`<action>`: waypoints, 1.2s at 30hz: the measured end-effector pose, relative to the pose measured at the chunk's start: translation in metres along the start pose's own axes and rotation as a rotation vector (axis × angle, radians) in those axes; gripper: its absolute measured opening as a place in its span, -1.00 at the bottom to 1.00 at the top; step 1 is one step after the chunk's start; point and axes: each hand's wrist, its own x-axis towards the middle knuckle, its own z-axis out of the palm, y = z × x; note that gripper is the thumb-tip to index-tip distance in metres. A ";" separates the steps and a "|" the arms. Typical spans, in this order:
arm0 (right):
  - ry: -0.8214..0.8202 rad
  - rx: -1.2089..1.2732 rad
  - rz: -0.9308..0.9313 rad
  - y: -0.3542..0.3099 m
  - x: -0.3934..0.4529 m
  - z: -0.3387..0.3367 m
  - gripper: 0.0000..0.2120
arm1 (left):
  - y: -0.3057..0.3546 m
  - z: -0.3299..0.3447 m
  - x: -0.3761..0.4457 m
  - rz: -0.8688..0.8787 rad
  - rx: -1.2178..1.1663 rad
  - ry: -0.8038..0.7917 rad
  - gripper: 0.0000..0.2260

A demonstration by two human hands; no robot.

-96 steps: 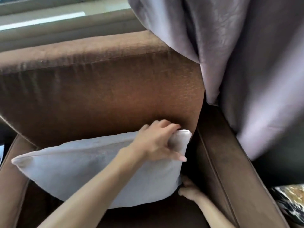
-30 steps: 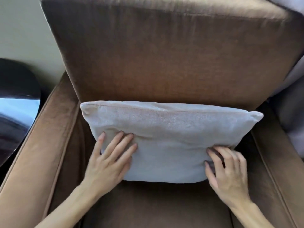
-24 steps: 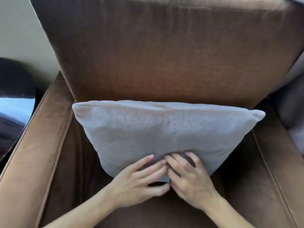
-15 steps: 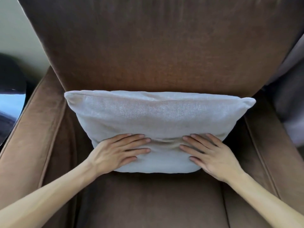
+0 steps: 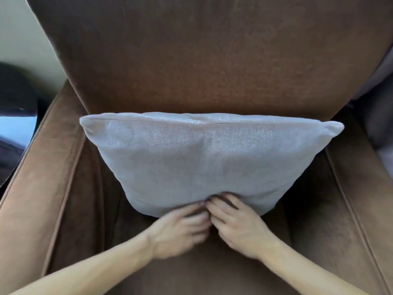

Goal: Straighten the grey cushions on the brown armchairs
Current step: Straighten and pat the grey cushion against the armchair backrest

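Observation:
A grey cushion (image 5: 204,158) stands upright on the seat of a brown armchair (image 5: 212,60), leaning on the backrest with its top seam level. My left hand (image 5: 180,228) and my right hand (image 5: 238,224) meet side by side at the middle of the cushion's bottom edge. Their fingertips press into the fabric there, fingers bent and blurred. Neither hand closes around the cushion.
The armchair's left armrest (image 5: 42,177) and right armrest (image 5: 361,188) flank the seat. A glossy dark table (image 5: 14,128) stands beyond the left armrest by a pale wall. Grey curtain fabric (image 5: 380,116) hangs at the right.
Both hands have slid down and inward from flat on the cushion's lower face to its bottom edge, fingertips now touching. The cushion stays upright against the backrest.

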 end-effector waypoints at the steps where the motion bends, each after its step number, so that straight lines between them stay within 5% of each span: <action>1: -0.002 -0.003 0.006 0.011 0.001 0.010 -0.64 | -0.016 0.009 -0.003 -0.044 -0.018 -0.041 -0.56; 6: -0.215 -0.068 0.065 0.064 -0.046 0.024 -0.28 | -0.065 0.041 -0.044 -0.126 0.012 -0.253 -0.27; 9: -0.326 -0.115 0.164 0.071 -0.081 0.022 -0.09 | -0.065 0.050 -0.075 -0.208 0.042 -0.183 -0.21; 11: -0.304 -0.139 0.197 0.070 -0.099 0.015 -0.15 | -0.065 0.046 -0.091 -0.247 0.042 -0.154 -0.19; 13: -0.354 -0.072 0.221 0.067 -0.107 0.003 -0.20 | -0.062 0.026 -0.092 -0.238 -0.068 -0.125 -0.32; 15: -0.436 0.000 0.234 0.060 -0.104 -0.016 -0.34 | -0.054 0.000 -0.085 -0.234 -0.160 -0.051 -0.66; 18: -0.248 0.098 0.329 0.057 -0.080 -0.056 -0.83 | -0.059 -0.049 -0.070 -0.456 -0.332 0.090 -0.95; 21: -0.005 0.219 0.425 0.065 -0.029 -0.105 -0.81 | -0.092 -0.101 -0.046 -0.647 -0.504 0.270 -0.84; 25: 0.268 0.283 0.534 0.079 0.049 -0.141 -0.83 | -0.126 -0.137 -0.005 -0.648 -0.541 0.501 -0.83; 30: 0.123 0.266 0.554 0.096 0.104 -0.132 -0.63 | -0.157 -0.133 0.018 -0.621 -0.374 0.353 -0.54; 36: 0.286 0.268 0.662 0.100 0.120 -0.123 -0.89 | -0.176 -0.127 0.031 -0.732 -0.514 0.496 -0.81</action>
